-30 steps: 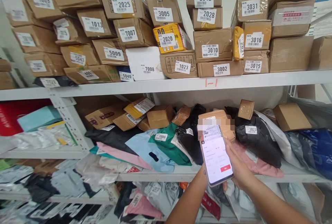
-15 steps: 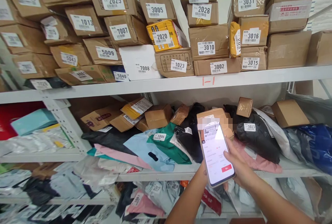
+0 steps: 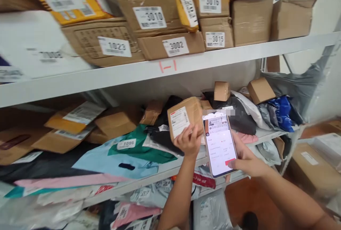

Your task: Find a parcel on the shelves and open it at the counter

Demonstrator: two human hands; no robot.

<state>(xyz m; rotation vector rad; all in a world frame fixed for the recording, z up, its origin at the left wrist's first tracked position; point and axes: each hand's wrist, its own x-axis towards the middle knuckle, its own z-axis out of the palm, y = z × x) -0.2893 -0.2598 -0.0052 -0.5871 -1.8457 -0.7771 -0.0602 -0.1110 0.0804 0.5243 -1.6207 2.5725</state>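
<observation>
Phone (image 3: 220,148) in our right hand (image 3: 245,160), box (image 3: 197,111) at our left hand (image 3: 189,141)

We have the right hand clamped round the phone from its right side, thumb low on the screen, right at the red button (image 3: 229,161)! The screen is lit and faces us, tilted a little. And over to the left hand: its fingers lie across the lower front of the box, covering part of the white label (image 3: 179,120). Does it grip the box firmly? We cannot tell. Our hands are apart but near each other, the box just left of the phone. It tilts in front of the packed middle shelf (image 3: 163,175); whether it rests on anything there, we cannot tell either.

Look left, and we find a green bag (image 3: 144,151) overlapping a light blue bag (image 3: 109,162). Swing right: a black bag (image 3: 243,118) behind the phone, a small box (image 3: 222,91) standing by it, and a blue bag (image 3: 282,112) farther along. Up top, we read 1-1 in red on the upper shelf (image 3: 112,75), with boxes 3002 (image 3: 197,41) and 3015 (image 3: 217,27) side by side above it!
</observation>
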